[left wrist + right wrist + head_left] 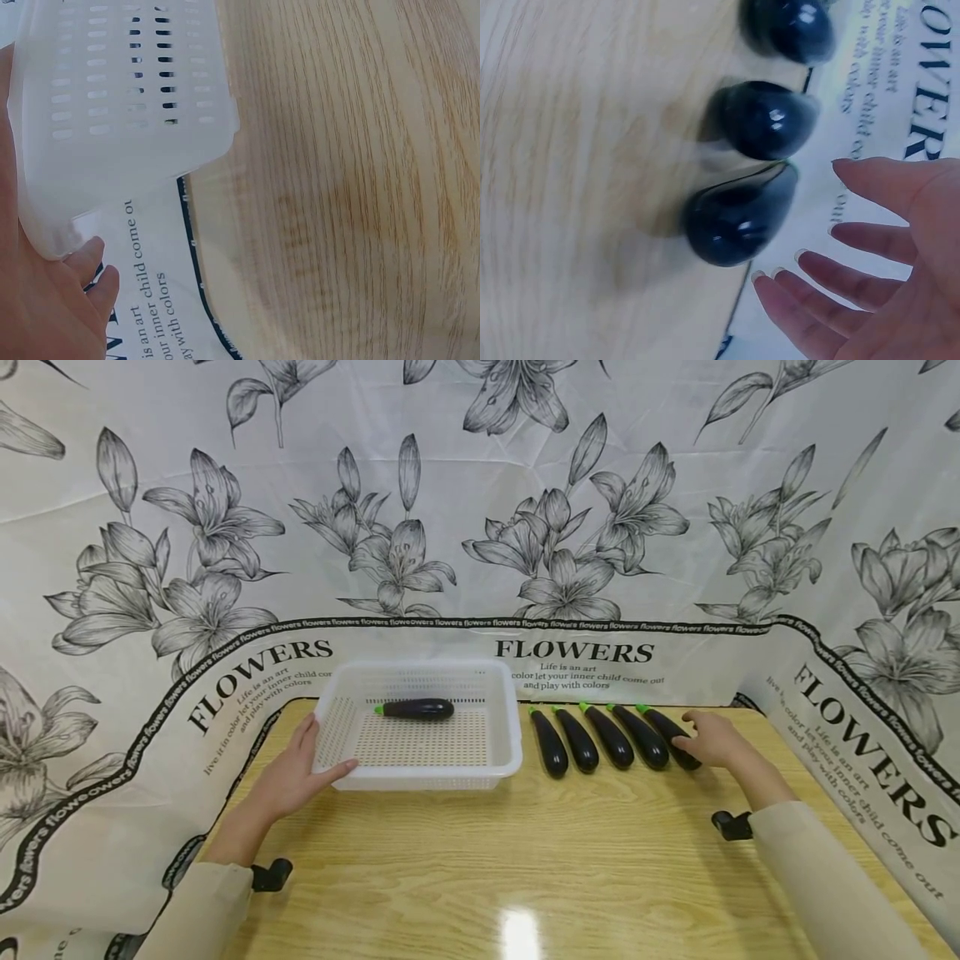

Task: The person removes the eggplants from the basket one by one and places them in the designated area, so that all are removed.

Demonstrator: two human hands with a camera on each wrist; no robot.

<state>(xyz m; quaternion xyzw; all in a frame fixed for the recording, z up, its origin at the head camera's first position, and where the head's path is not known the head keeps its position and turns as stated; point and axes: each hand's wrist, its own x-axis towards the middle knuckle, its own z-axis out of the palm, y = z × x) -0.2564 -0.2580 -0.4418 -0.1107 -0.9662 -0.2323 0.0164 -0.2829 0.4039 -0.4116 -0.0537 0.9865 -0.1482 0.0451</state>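
Observation:
A white perforated plastic basket (420, 781) stands at the left of the table, with one dark eggplant (420, 710) lying across its inside. My left hand (296, 772) grips the basket's front left corner, thumb along the front rim and fingers at the left side. To the basket's right, several glossy eggplants with green stem ends lie in a slanted row. My right hand (708, 739) is over the rightmost eggplant (667, 735). In the right wrist view, that eggplant (739, 217) lies beside the spread fingers (855, 281), with a gap between them.
The wood-grain table (480, 852) extends in front of the basket and the row. A white cloth (450, 543) with black flowers and lettering hangs behind and along both sides. Small black devices (272, 875) are strapped at both wrists.

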